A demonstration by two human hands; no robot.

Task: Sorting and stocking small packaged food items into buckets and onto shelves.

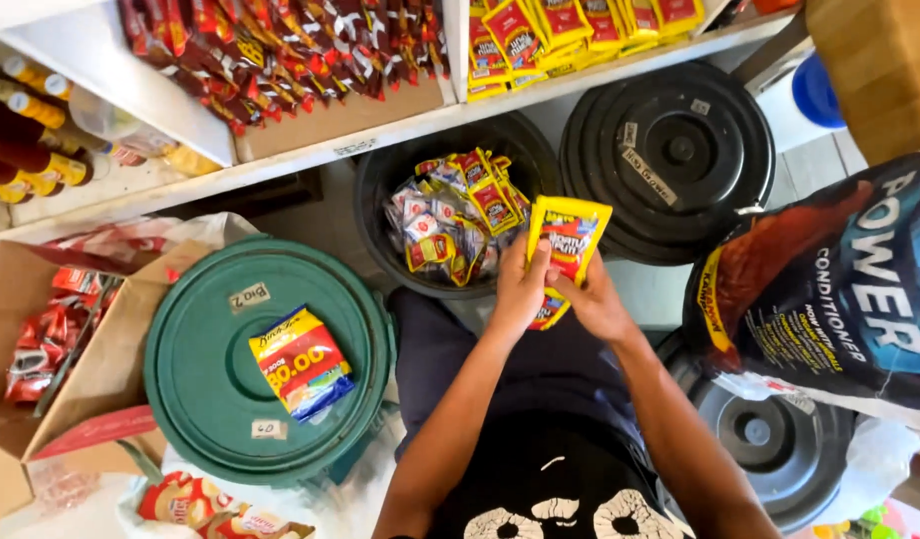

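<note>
Both my hands hold a strip of yellow and red sachets [572, 235] upright over the edge of an open black bin [380, 190]. My left hand [520, 284] grips the strip's left side. My right hand [592, 299] holds its lower right part, and more of the strip hangs folded below between the hands. The bin contains several loose sachets [450, 215] in yellow, red and white.
A green bin lid [200, 389] at the left carries a yellow and red packet [302, 361]. A black lidded bin [669, 150] stands at the right, and a large dark sack [829, 289] lies further right. Shelves above hold hanging sachets and bottles. An open cardboard box [90, 359] sits far left.
</note>
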